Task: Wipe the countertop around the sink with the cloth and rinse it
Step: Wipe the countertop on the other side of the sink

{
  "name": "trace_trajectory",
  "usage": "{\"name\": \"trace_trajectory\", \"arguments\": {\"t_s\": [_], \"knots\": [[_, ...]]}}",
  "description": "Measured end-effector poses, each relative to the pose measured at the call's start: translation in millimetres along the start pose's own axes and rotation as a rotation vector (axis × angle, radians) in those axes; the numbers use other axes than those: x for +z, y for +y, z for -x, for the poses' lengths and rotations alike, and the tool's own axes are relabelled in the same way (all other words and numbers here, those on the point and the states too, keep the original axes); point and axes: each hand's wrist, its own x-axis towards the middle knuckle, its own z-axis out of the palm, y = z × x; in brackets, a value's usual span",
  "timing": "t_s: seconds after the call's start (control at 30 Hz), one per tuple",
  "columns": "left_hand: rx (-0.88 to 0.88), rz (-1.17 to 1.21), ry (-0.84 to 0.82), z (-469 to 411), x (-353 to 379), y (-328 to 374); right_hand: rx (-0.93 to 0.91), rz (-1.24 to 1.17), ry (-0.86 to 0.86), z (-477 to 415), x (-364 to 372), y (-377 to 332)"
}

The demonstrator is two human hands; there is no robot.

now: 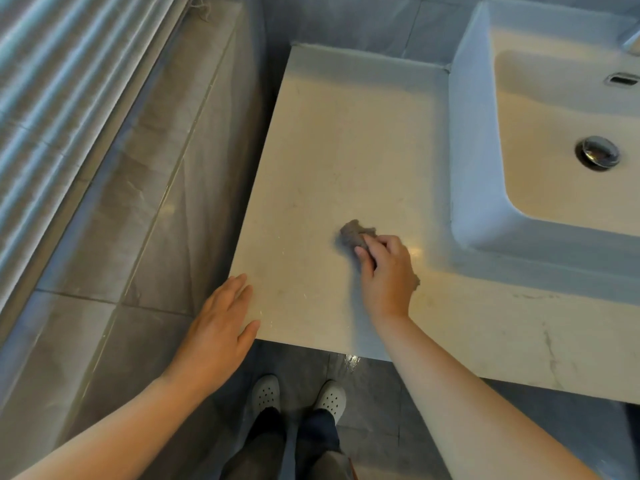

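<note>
A pale stone countertop [339, 143] stretches left of a white vessel sink [481, 188] with a chrome drain [597, 153]. A small grey cloth [353, 232] lies bunched on the countertop near its front, just left of the sink's front corner. My right hand [386, 271] presses down on the cloth, fingers curled over it, so most of the cloth is hidden under the palm. My left hand [221, 320] rests flat with fingers apart on the countertop's front left corner and holds nothing.
A grey tiled ledge [145, 216] runs along the left of the countertop, with a ribbed blind [59, 98] beyond it. The sink's overflow slot [621, 79] faces me. My two white shoes [298, 396] stand on the dark floor below the counter edge.
</note>
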Motion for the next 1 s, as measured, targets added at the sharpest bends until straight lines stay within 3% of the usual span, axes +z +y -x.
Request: {"name": "trace_trajectory", "arguments": {"t_s": [0.17,0.3,0.53,0.67,0.77,1.0], "knots": [[0.017,0.033,-0.030,2,0,-6,-0.081,-0.042,-0.118,47,1,-20],[0.036,0.045,-0.033,2,-1,-5,0.055,-0.298,-0.294,62,-19,-35],[0.042,0.088,-0.010,4,3,-8,0.028,-0.201,-0.010,-38,-22,-38],[0.029,0.114,-0.001,4,4,-8,0.046,-0.014,-0.113,-78,15,-18],[0.022,0.125,-0.010,4,5,-9,0.069,-0.046,-0.080,-66,34,-24],[0.063,0.076,0.001,5,5,-11,-0.121,-0.086,-0.204,1,34,-50]]}}
